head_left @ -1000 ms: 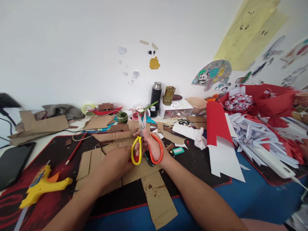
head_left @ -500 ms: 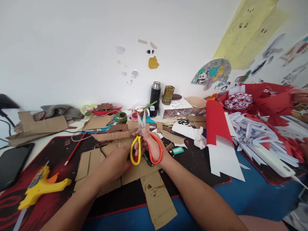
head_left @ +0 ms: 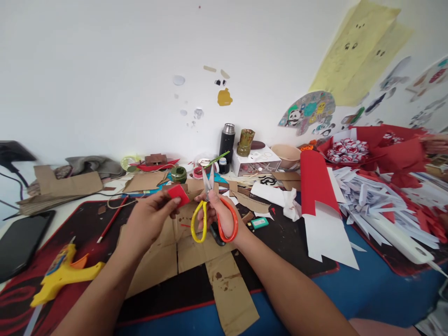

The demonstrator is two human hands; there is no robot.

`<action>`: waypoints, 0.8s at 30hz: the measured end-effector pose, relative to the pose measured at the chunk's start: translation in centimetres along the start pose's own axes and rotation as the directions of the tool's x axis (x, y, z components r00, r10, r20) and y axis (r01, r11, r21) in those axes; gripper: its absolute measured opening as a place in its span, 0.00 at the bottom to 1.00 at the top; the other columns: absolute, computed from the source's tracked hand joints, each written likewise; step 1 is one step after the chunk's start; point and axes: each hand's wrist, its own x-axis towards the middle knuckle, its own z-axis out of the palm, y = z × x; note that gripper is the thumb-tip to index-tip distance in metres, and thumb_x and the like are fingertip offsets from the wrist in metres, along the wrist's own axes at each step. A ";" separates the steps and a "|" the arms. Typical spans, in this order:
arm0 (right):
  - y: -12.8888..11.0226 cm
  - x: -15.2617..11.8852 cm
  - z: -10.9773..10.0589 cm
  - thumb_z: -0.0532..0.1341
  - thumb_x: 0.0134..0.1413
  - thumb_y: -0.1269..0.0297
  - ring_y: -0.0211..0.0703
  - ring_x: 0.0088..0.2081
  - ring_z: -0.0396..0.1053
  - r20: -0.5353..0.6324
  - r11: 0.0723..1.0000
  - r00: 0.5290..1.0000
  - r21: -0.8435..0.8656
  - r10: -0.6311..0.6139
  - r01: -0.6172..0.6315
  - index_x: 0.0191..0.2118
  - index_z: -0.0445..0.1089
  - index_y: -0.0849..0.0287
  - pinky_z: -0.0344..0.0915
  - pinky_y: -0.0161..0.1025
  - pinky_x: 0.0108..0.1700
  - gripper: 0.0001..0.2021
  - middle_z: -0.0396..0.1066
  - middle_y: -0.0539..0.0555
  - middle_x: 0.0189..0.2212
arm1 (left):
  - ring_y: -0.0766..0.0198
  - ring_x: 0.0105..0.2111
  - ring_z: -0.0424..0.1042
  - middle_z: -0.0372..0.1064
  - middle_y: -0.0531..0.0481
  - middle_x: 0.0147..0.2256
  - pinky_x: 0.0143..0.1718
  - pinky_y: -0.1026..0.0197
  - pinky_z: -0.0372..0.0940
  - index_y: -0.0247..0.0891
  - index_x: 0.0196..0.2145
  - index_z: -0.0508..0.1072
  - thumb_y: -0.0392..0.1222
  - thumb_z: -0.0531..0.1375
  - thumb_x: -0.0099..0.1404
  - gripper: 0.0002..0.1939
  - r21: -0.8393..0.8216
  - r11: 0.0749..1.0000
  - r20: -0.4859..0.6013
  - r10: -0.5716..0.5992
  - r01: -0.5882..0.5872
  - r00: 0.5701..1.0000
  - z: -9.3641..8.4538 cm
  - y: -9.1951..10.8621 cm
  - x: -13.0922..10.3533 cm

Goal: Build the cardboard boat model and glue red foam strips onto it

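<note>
In my left hand [head_left: 152, 217] a small red piece of paper [head_left: 179, 195] is pinched between thumb and fingers. My right hand [head_left: 221, 215] grips a pair of scissors [head_left: 200, 224] with one yellow and one orange handle loop. Their blades point up and away, spread slightly apart, to the right of the red piece without touching it. Beneath both hands lies flat brown cardboard [head_left: 159, 266], and a stained cardboard strip [head_left: 227, 289] reaches over the mat's front edge.
A yellow glue gun [head_left: 63, 275] and a phone [head_left: 26, 242] lie at the left. Rolled red paper [head_left: 317, 182] and heaped white paper strips [head_left: 371, 200] are at the right. A black flask [head_left: 227, 142] stands at the back. Another person's hand [head_left: 436, 143] shows at the right edge.
My left hand has moved left and up from beside the scissors, bringing the small red piece into clear view. My right hand keeps hold of the scissors in nearly the same spot.
</note>
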 end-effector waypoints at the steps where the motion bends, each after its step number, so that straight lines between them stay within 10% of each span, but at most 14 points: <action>1: 0.0 0.0 0.0 0.63 0.58 0.21 0.43 0.22 0.76 0.003 1.000 1.000 -0.003 0.001 -0.001 0.51 0.79 0.61 0.68 0.36 0.25 0.42 0.79 0.53 0.27 | 0.60 0.27 0.74 0.77 0.52 0.25 0.34 0.58 0.71 0.41 0.30 0.81 0.56 0.73 0.59 0.16 -0.138 0.990 -0.074 -0.029 0.018 0.997 -0.2 0.1 0.1; 9: 0.3 0.0 0.1 0.63 0.58 0.21 0.43 0.23 0.77 0.008 0.999 1.000 -0.037 -0.005 0.005 0.50 0.79 0.61 0.68 0.35 0.24 0.42 0.77 0.52 0.26 | 0.69 0.23 0.70 0.74 0.56 0.25 0.25 0.66 0.67 0.39 0.31 0.80 0.59 0.83 0.40 0.28 -0.520 0.854 -0.271 -0.146 -0.018 0.951 -0.9 0.3 0.8; 24: 0.2 -0.2 0.3 0.64 0.59 0.22 0.42 0.23 0.76 0.029 0.998 0.999 -0.055 -0.015 0.017 0.48 0.76 0.60 0.67 0.34 0.24 0.39 0.76 0.51 0.26 | 0.67 0.24 0.74 0.78 0.54 0.26 0.27 0.66 0.71 0.37 0.32 0.78 0.53 0.83 0.47 0.25 -0.621 0.770 -0.370 -0.121 -0.149 0.921 -1.7 -0.3 1.5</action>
